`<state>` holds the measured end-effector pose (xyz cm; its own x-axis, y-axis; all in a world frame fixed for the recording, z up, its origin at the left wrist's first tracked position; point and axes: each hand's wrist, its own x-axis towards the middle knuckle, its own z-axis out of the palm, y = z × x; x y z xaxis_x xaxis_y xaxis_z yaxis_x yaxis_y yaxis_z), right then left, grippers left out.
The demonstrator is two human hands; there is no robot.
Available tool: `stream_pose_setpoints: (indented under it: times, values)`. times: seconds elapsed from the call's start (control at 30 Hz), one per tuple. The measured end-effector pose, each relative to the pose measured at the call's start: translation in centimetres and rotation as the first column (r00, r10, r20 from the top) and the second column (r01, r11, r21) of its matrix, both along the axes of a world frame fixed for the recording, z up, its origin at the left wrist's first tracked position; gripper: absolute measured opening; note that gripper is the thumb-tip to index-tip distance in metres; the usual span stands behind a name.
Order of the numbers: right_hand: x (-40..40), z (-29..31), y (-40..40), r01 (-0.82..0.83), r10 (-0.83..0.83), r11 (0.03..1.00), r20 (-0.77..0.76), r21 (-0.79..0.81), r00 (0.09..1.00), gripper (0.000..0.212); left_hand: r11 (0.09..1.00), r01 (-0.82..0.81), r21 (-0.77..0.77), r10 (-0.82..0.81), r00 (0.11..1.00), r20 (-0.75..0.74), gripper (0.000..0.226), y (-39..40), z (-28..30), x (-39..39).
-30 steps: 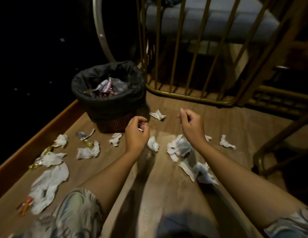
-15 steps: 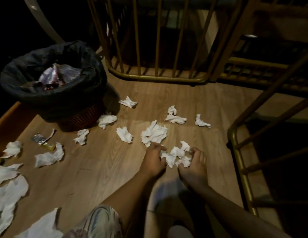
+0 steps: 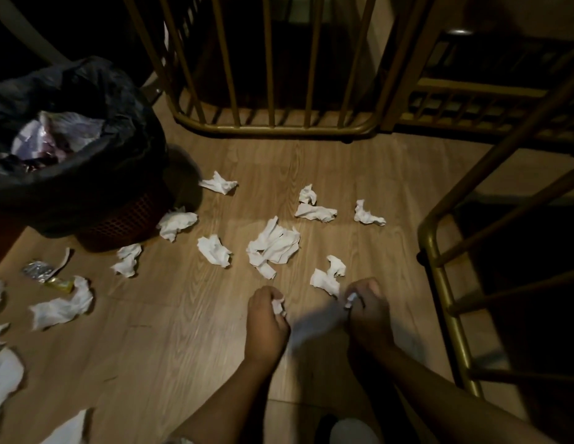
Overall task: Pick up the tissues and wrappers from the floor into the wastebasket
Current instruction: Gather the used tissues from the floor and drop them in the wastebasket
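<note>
Several crumpled white tissues lie scattered on the wooden floor (image 3: 183,315). My left hand (image 3: 266,325) is closed around a small white tissue that peeks out by its fingers. My right hand (image 3: 367,312) grips another tissue, a white bit showing at the thumb. Just beyond both hands lies a tissue (image 3: 327,277), and further off a larger crumpled tissue (image 3: 274,248). The wastebasket (image 3: 71,174), lined with a black bag and holding wrappers, stands at the left. A silver and yellow wrapper (image 3: 45,274) lies near its base.
A golden metal railing (image 3: 272,126) crosses the far side, and another golden frame (image 3: 439,283) stands close on the right. More tissues (image 3: 61,309) lie along the left. A wooden ledge borders the floor at the far left.
Both hands went from raised near the wastebasket down to the floor, closed on tissues from the near pile, and have drawn back slightly. The view has tilted down and right.
</note>
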<state>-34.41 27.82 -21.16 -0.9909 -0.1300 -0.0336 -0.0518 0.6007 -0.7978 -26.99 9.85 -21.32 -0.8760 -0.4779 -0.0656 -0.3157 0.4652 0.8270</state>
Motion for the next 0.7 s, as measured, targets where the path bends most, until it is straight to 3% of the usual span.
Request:
stream_pose_setpoints:
  times: [0.1, 0.2, 0.33, 0.4, 0.43, 0.57, 0.7]
  values:
    - [-2.1, 1.1, -0.7, 0.186, -0.191, 0.980, -0.055, -0.073, 0.980, 0.014, 0.988, -0.125, 0.088, 0.125, 0.992, 0.004, 0.023, -0.4, 1.3, -1.3]
    - [-4.8, 2.5, -1.6, 0.249, -0.255, 0.962, -0.041, -0.112, 0.966, 0.030, 0.985, -0.080, 0.149, 0.078, 0.997, 0.025, 0.010, 0.2, 2.7, -3.2]
    - [-8.1, 2.8, -2.5, 0.193, -0.193, 0.981, 0.020, 0.037, 0.981, 0.045, 0.990, 0.137, 0.038, -0.141, 0.981, 0.131, 0.058, 1.8, 2.8, -6.2]
    - [-8.8, 2.1, -3.1, 0.109, -0.123, 0.986, 0.113, 0.126, 0.986, 0.043, 0.977, 0.195, 0.087, -0.210, 0.948, 0.237, 0.081, 2.8, 2.7, -7.1]
    - [-8.8, 1.6, -3.3, 0.056, -0.080, 0.986, 0.151, 0.156, 0.985, 0.041, 0.972, 0.209, 0.107, -0.231, 0.932, 0.279, 0.081, 3.2, 2.5, -7.2]
    - [-7.5, 0.5, -3.8, -0.092, 0.044, 0.977, 0.245, 0.191, 0.969, 0.032, 0.965, 0.256, 0.056, -0.260, 0.909, 0.325, 0.050, 3.7, 1.6, -5.4]
    - [-6.7, 1.6, -4.7, -0.163, 0.132, 0.950, 0.131, 0.267, 0.982, 0.041, 0.940, 0.342, -0.014, -0.327, 0.910, 0.255, 0.033, 2.5, 0.5, -2.9]
